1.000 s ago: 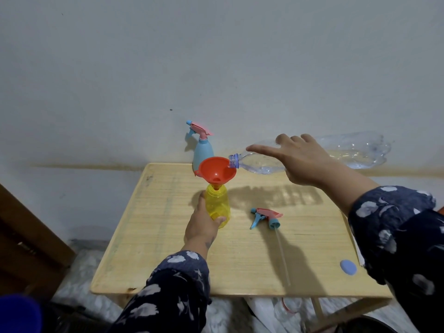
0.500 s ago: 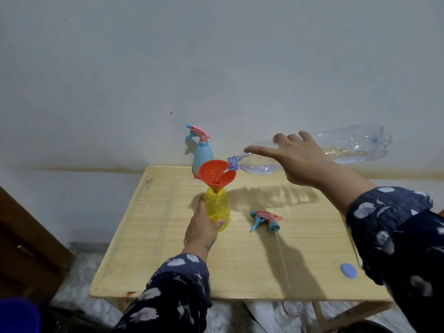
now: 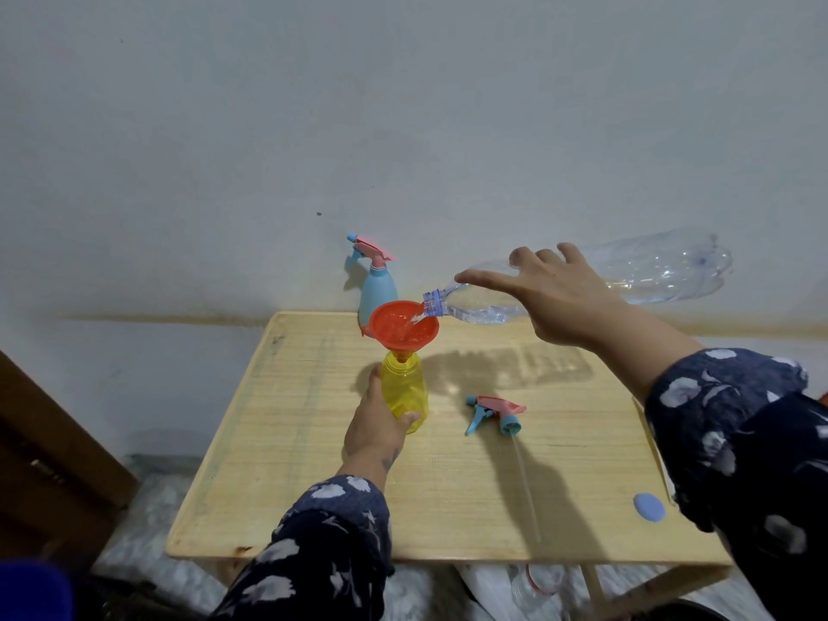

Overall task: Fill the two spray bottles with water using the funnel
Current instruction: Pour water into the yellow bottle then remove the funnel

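Note:
A yellow spray bottle (image 3: 405,389) stands headless on the wooden table (image 3: 313,486), with an orange funnel (image 3: 401,327) in its neck. My left hand (image 3: 374,430) grips the yellow bottle from the left. My right hand (image 3: 555,302) holds a large clear water bottle (image 3: 649,273) tipped nearly flat, its mouth over the funnel's rim, and water runs into the funnel. Behind the funnel stands a blue spray bottle (image 3: 375,286) with its pink and blue trigger head on. The yellow bottle's trigger head (image 3: 495,412) lies on the table to the right, its tube pointing toward me.
A blue bottle cap (image 3: 649,507) lies near the table's front right corner. The table stands against a pale wall. A dark wooden piece of furniture (image 3: 49,463) is on the left, and plastic sheeting covers the floor below.
My right hand has tipped the clear bottle further, raising its base, and water now streams into the funnel. My left hand has kept its grip on the yellow bottle.

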`<state>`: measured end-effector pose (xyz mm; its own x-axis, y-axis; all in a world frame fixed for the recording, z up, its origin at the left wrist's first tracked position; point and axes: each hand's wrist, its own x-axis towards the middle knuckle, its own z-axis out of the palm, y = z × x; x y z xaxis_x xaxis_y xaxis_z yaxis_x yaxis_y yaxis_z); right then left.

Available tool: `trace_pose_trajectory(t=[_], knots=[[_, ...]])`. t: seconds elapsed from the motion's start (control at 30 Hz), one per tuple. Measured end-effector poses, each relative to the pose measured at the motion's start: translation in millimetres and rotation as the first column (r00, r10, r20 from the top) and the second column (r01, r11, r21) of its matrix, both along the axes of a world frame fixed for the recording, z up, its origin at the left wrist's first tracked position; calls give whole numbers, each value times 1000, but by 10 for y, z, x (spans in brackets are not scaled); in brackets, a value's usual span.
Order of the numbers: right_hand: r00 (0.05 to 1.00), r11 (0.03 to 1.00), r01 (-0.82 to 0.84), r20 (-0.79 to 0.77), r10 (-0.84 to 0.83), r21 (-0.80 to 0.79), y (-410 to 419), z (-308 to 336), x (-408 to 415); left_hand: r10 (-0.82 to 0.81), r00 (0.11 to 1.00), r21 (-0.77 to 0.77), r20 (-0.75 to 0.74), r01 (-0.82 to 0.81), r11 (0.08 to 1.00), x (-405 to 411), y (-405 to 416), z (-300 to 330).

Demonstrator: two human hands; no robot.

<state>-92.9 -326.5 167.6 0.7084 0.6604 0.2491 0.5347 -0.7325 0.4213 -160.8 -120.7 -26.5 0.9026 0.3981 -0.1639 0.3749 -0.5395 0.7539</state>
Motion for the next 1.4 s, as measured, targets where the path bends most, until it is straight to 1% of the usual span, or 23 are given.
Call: trace_pose_trajectory(t=[0.1,0.2,0.3,0.37,0.43,0.5,0.6,0.73,0.9,1.03,1.13,1.23,1.4], knots=[[1000,1000,-3,-7,3,24,-16,-22,16,1,1000,5,-1,-1,1000,6,-1,3],[999,996,19,-48,-15,91,-39,-60,6,-8,1000,6,-4,8,1000,8,2,1],[990,983,52,-141,-27,174,-66,-170,0,-2,1000,6,-8,2,1000,3,1,4],[972,969,67,-235,-9,239,-74,-261,-1,-3,1000,9,-7,3,1000,1,0,12],[938,935,96,-346,31,343,-83,-341,10,-9,1000,14,-7,9,1000,5,2,16],[896,869,151,-437,81,471,-111,-402,18,-13,1000,9,-10,13,1000,8,5,10],[855,764,228,-499,139,603,-203,-528,25,-13,1000,2,-9,13,1000,11,16,-8],[880,641,298,-463,102,708,-442,-696,78,-14,1000,20,-2,14,1000,16,39,-40],[921,474,332,-388,22,816,-743,-718,174,-23,999,2,26,23,1000,27,49,-73],[955,285,294,-291,-54,912,-909,-744,292,-40,998,-1,46,40,999,32,54,-97],[956,162,288,-273,-109,944,-980,-818,336,-48,997,-4,56,48,999,37,54,-103],[951,111,282,-263,-160,953,-1017,-880,346,-52,997,-10,54,52,999,44,54,-100],[953,101,255,-232,-194,962,-1070,-904,356,-58,997,-17,55,59,998,31,47,-100]])
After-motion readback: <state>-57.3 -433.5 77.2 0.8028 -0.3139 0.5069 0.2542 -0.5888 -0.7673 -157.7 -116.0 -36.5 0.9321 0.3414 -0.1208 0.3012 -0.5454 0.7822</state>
